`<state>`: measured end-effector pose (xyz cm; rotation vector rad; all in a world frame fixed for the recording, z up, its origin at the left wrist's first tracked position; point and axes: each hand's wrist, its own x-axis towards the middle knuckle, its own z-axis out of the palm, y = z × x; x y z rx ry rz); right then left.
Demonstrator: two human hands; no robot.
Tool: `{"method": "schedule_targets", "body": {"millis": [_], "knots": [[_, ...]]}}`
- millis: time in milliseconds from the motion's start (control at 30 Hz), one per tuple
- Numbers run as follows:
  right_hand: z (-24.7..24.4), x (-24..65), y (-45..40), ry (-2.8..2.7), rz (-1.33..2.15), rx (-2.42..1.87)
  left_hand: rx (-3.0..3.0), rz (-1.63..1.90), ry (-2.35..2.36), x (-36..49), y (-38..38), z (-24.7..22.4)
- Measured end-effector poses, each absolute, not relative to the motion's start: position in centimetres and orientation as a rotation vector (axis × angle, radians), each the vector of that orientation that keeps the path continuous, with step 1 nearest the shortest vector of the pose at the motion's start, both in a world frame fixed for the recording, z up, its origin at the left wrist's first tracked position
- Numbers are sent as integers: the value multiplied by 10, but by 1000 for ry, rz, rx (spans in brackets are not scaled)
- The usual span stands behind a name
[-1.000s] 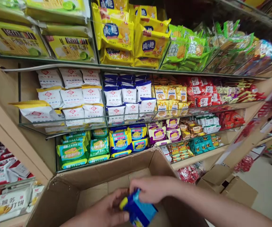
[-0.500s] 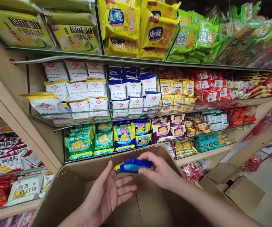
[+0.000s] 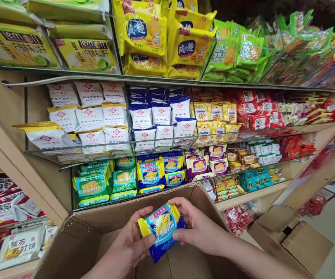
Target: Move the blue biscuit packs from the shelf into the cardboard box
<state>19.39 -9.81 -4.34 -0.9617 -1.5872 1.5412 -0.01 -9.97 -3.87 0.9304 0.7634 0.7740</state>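
A blue and yellow biscuit packet (image 3: 163, 230), its printed front turned up toward me, is held above the cardboard box (image 3: 103, 221). My left hand (image 3: 135, 240) grips its left edge, thumb on the front. On the right edge, my right hand (image 3: 195, 228) pinches it with the thumb in front and the fingers behind. Matching blue and yellow packets (image 3: 151, 174) stand in the low shelf compartment just beyond the box. Green biscuit packets (image 3: 93, 184) fill the compartment to their left, and purple and white ones (image 3: 198, 164) sit to their right.
Glass-fronted shelves hold white packets (image 3: 90, 118), yellow cookie packets (image 3: 204, 112) and, higher up, large yellow packets (image 3: 145, 33). A wooden upright (image 3: 19, 151) borders the left side. Another cardboard box (image 3: 307, 246) stands on the floor at right.
The packet has turned from edge-on to front-up and come slightly lower. My left hand, open before, has closed on it; my right hand keeps its hold. The view has shifted slightly.
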Motion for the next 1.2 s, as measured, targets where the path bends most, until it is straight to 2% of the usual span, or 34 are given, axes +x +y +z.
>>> {"method": "schedule_targets", "body": {"millis": [133,267,367,567,667,800,1200], "knots": [[-36,208,-102,-1595,1480,-962,1203,799,803,4,-94,-43],[-15,240,-90,-1490,1166,-966,2249,900,1145,1,-71,-34],[-6,265,-69,-1378,872,-1008,2828,654,1443,0,-50,-36],[-18,275,-28,-1572,599,-1125,2907,490,1537,8,-56,-58],[-22,265,-16,-1727,571,-1195,2923,402,1560,10,-66,-63],[-25,254,-8,-1814,562,-1236,2926,471,1552,11,-66,-61],[-25,243,-11,-1360,1084,-1040,2781,721,1395,8,-44,-44]]}}
